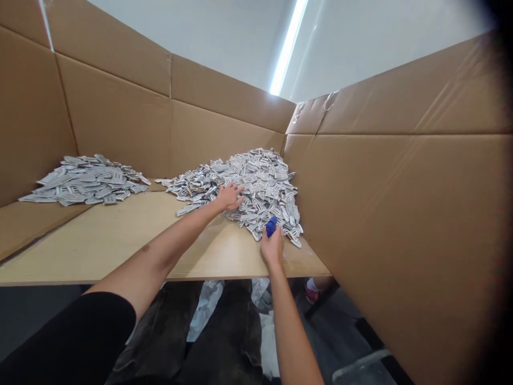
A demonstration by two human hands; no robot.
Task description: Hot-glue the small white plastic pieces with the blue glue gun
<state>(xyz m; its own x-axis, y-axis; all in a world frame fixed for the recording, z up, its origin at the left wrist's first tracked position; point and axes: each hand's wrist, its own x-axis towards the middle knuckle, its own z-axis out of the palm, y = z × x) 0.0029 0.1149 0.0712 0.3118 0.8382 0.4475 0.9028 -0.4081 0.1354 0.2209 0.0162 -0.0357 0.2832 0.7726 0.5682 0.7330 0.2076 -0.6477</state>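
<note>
A large heap of flat grey-white pieces with slotted outlines (260, 174) leans into the back right corner of the table. My left hand (230, 197) lies on the heap's front left side, fingers spread and touching the pieces. Closer to me, my right hand (273, 246) is closed around a small blue tool (271, 226) whose exact kind I cannot make out. The blue end points up and away from me, just in front of the heap's lower edge. Whatever is inside my right palm is hidden.
A second, smaller pile of similar grey pieces (94, 179) sits at the left. Tall cardboard walls (224, 117) enclose the back and sides of the wooden table (132, 235). Below the table edge, white scraps and a person's pink shoe (311, 292) show.
</note>
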